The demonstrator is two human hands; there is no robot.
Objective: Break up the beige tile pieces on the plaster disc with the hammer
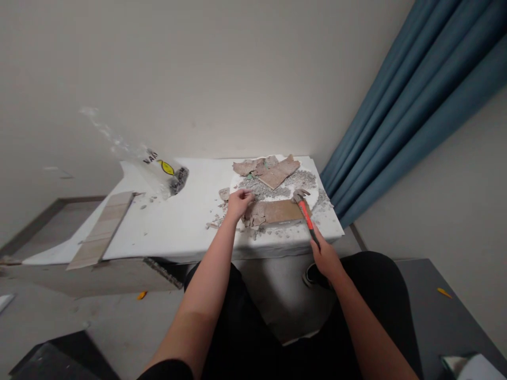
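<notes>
My right hand (pixel 325 257) grips the black end of a hammer (pixel 304 211) with an orange handle. Its metal head rests near the right end of a brown tile piece (pixel 277 211). My left hand (pixel 238 202) is curled, knuckles up, at the left end of that tile piece; whether the fingers hold it is hidden. Broken tile slabs (pixel 273 170) and grey rubble (pixel 295 182) lie just beyond, all on a white round plate (pixel 315 199) on the low white table (pixel 186 221).
A clear plastic bag (pixel 164 171) with a yellow mark and dark grit lies at the table's middle left. A long whole tile plank (pixel 103 229) leans over the left edge. Blue curtain (pixel 415 105) hangs at right. My black-trousered knees are below.
</notes>
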